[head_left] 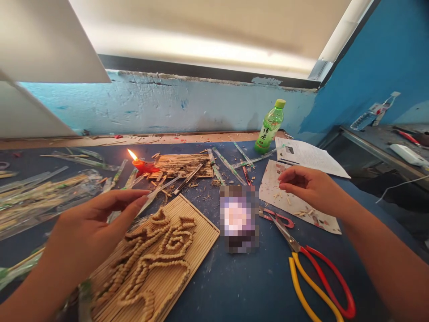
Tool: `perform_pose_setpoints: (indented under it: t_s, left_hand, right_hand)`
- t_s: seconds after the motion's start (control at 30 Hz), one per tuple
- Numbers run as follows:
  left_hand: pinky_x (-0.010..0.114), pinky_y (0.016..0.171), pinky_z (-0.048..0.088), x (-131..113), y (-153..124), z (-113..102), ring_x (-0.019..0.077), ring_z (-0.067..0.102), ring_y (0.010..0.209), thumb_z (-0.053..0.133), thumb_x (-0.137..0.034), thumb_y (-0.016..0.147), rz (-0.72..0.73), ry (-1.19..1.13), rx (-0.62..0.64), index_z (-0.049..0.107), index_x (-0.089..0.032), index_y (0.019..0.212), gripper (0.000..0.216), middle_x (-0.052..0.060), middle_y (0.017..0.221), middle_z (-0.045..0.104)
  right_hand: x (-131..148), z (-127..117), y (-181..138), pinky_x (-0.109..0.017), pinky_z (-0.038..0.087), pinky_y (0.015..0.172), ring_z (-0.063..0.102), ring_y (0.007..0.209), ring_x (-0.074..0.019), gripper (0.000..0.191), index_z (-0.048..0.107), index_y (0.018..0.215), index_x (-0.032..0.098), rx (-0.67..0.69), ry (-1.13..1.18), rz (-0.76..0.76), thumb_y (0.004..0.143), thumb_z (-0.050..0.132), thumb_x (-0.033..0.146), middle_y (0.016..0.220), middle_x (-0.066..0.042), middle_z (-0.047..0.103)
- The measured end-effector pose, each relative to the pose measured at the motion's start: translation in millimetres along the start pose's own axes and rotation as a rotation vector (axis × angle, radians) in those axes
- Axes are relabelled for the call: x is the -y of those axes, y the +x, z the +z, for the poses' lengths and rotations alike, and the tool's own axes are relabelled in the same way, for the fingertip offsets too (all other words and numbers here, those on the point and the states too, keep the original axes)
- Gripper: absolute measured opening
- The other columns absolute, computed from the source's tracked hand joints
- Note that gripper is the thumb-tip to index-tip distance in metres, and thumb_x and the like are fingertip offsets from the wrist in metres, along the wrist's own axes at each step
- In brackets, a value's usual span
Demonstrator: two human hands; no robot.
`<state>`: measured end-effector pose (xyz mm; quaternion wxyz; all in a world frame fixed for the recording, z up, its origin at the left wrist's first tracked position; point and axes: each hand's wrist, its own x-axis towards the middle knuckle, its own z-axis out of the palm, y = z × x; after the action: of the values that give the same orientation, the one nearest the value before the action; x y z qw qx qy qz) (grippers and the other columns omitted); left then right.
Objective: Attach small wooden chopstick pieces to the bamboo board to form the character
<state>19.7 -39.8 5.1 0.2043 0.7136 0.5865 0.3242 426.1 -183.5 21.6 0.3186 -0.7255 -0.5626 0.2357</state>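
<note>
My left hand is closed in a pinch, with a thin clear plastic strip at its thumb and forefinger. It hovers over the upper left corner of a panel of thin wooden sticks. Raised, rope-like lines of small pale wooden pieces form a pattern on that panel. My right hand is closed with its fingertips together, above a sheet of paper with small stick bits on it. Whether something tiny is between those fingertips I cannot make out.
A lit red candle burns beside a smaller, scorched stick panel. Scissors with red and yellow handles lie at front right, near nail clippers. A green tea bottle stands behind. Sticks and wrappers cover the left.
</note>
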Motion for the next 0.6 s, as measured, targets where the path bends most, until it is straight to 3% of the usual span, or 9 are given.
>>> perform_pose_setpoints:
  t_s: [0.27,0.4,0.5,0.6]
  left_hand:
    - [0.033,0.069,0.050,6,3,-5,0.0196,0.067,0.069,0.063,-0.055,0.078,0.009,0.041,0.050,0.079,-0.034,0.090,0.029,-0.005,0.077,0.078]
    - [0.036,0.073,0.053,-2,5,-6,0.0226,0.071,0.078,0.067,-0.053,0.074,-0.026,-0.073,0.124,0.079,-0.032,0.089,0.029,-0.001,0.088,0.080]
    - [0.037,0.077,0.057,-16,-1,-6,0.0257,0.074,0.086,0.074,-0.050,0.072,-0.043,-0.259,0.270,0.078,-0.031,0.092,0.028,0.003,0.095,0.080]
    - [0.037,0.071,0.061,-37,-13,-1,0.0278,0.075,0.087,0.077,-0.048,0.074,-0.046,-0.425,0.525,0.074,-0.032,0.110,0.040,0.006,0.102,0.079]
  right_hand:
    - [-2,1,11,-0.041,0.058,0.086,0.072,0.093,-0.0253,0.029,0.066,0.098,0.023,-0.032,0.099,0.050,0.083,0.073,0.046,0.096,-0.006,0.073]
    - [15,9,10,-0.040,0.060,0.089,0.074,0.094,-0.0238,0.027,0.065,0.099,0.023,0.034,0.283,0.069,0.084,0.073,0.045,0.097,-0.005,0.072]
    - [36,13,10,-0.043,0.060,0.092,0.074,0.095,-0.0248,0.027,0.065,0.099,0.023,0.110,0.425,0.071,0.083,0.076,0.041,0.098,-0.005,0.071]
    - [60,17,11,-0.045,0.061,0.091,0.074,0.094,-0.0258,0.028,0.065,0.101,0.022,0.185,0.491,0.040,0.083,0.077,0.039,0.094,-0.006,0.073]
